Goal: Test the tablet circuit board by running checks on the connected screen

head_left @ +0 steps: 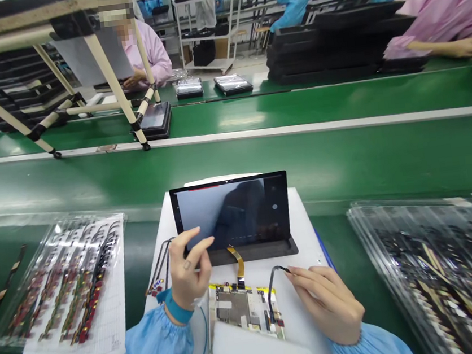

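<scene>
Left hand [189,270]: your fingers [199,246] are released, spread loosely over the tablet display's lower-left corner.
Right hand [327,303]: your fingers [301,276] grasp a thin black cable [272,292].
Tablet display [232,214]: at the far end of a white sheet [306,231], joined by an amber ribbon cable [238,262] to the circuit board [242,307].
Either side: cable-filled plastic trays [60,282] [439,279] on the green conveyor belt [235,166].

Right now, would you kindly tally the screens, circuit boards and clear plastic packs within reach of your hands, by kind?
Screen: 1
Circuit board: 1
Clear plastic packs: 2
Total: 4
</scene>
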The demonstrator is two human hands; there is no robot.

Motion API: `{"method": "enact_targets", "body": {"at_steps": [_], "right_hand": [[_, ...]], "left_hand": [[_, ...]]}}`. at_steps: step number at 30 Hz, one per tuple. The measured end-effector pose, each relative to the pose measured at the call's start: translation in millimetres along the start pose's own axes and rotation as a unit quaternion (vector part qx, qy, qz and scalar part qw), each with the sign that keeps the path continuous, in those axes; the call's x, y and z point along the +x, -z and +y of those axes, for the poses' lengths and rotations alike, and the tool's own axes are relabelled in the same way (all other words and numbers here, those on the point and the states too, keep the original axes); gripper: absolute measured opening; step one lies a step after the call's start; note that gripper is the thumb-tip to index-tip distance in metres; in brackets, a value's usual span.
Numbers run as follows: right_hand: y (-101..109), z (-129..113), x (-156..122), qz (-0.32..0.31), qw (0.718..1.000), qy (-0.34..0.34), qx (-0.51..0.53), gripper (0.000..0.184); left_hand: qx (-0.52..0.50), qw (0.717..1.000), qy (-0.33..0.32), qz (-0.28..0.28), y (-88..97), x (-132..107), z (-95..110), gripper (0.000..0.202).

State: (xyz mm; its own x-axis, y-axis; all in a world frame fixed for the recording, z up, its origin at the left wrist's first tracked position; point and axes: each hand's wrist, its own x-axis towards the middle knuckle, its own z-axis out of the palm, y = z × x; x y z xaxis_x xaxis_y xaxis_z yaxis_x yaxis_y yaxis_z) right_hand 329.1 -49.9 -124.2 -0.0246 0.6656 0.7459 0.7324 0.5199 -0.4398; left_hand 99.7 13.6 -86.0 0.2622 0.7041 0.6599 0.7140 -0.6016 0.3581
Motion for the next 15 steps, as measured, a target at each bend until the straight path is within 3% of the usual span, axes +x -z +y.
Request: {"method": "enact_targets", "body": {"at_steps": [5, 15], "right_hand": [[0.2, 0.3, -0.4, 0.001, 1.0, 0.004, -0.002, 0.016], [-0.3, 1.2, -1.8, -0.005, 1.0, 0.002, -0.001, 0.016]], "left_hand": [[-0.009, 0.991, 0.111, 0.076, 2.6, 4.4, -4.6, 0.026], [-0.043, 0.981, 0.165, 0.088, -2.5, 4.6, -7.7, 0.026]]}}
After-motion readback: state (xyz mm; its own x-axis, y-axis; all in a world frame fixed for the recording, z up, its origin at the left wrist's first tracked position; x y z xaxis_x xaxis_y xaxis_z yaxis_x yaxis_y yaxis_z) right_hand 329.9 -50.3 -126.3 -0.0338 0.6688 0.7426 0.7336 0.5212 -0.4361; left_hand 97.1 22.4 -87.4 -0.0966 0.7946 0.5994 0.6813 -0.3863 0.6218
